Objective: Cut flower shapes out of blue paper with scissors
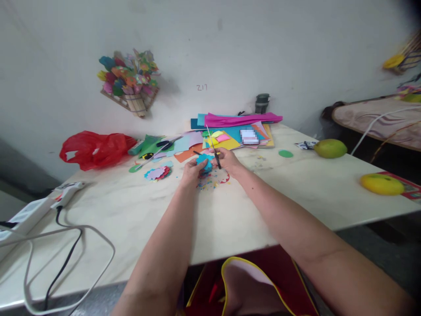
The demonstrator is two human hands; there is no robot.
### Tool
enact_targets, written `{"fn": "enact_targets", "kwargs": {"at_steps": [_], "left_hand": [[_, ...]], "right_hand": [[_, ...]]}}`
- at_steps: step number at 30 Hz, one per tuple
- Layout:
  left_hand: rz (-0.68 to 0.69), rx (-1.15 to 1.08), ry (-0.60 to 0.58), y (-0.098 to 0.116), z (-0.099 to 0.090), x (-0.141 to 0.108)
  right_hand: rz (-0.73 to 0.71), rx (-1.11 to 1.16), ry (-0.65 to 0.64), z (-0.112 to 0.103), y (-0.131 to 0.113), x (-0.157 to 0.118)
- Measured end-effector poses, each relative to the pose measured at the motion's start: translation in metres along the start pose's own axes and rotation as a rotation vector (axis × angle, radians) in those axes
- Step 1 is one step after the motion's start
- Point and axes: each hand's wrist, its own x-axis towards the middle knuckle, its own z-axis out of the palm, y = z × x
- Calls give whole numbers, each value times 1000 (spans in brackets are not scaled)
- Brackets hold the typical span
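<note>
My left hand (191,171) pinches a blue paper cutout (205,163) with a scalloped edge above the table. My right hand (229,161) is closed at the cutout's right side, its fingers around a thin metal tool (215,153). The tool points up and away, with a black lower end; its exact kind is unclear. Small paper scraps (210,183) lie below both hands. To the left sits a stack of scalloped paper cutouts (158,173), pale purple on top. Dark-handled scissors (164,144) lie behind that stack.
Coloured paper sheets (230,142) are piled along the wall. A red plastic bag (94,149) is at the left, a power strip (28,215) with cables nearer. Two mangoes, a green one (330,148) and a yellow one (381,183), lie right. A dark jar (262,103) stands behind.
</note>
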Motion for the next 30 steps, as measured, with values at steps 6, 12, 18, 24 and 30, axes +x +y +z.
{"fn": "enact_targets", "kwargs": {"at_steps": [6, 12, 18, 24, 30], "left_hand": [[44, -29, 116, 4, -2, 0], [26, -50, 164, 9, 2, -3], [36, -138, 196, 9, 1, -2], [51, -199, 209, 8, 1, -1], [37, -204, 224, 9, 2, -2]], "right_hand": [[81, -87, -60, 0, -9, -7], [103, -181, -198, -6, -10, -10], [128, -234, -296, -14, -6, -7], [128, -243, -364, -16, 1, -4], [154, -215, -365, -14, 4, -4]]}}
